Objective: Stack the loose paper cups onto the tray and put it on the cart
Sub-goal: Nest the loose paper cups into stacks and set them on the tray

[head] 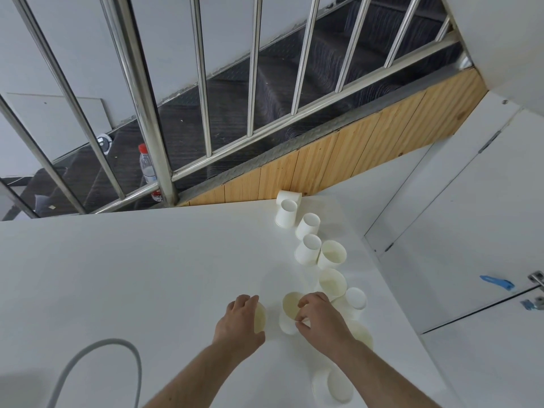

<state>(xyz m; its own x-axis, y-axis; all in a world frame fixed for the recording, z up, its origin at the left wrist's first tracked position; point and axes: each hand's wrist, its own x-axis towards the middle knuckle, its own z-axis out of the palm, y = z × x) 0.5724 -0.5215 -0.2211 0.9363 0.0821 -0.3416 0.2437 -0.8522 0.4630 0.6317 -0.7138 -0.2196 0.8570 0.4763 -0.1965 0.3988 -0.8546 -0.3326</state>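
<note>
- Paper cups (pixel 332 254) run in a loose line down the right side of the white desk (pixel 132 275), starting just in front of the wood panel (pixel 368 148) at the desk's far edge.
- Nearest the wood panel, one cup lies on its side with another standing mouth-down against it; further from the panel come more cups, some mouth-up, some mouth-down, several touching.
- Left hand (pixel 240 320) is curled around one cup (pixel 260 318), tipped so its mouth faces right — that grip is grasping the cup.
- Right hand (pixel 319 322) has its fingers bent over the rim of a second cup (pixel 290 307), pinching it; that cup is tilted with its mouth up and toward the wood panel.
- The two held cups sit close, mouths near each other, not touching.
- More cups lie behind and below the right wrist, at the desk's near right edge.
- A grey cable (pixel 97 357) loops over the near left of the desk, well apart from the wood panel.
- Above the wood panel, a steel railing (pixel 203 83) and a red-capped bottle (pixel 146 166).
</note>
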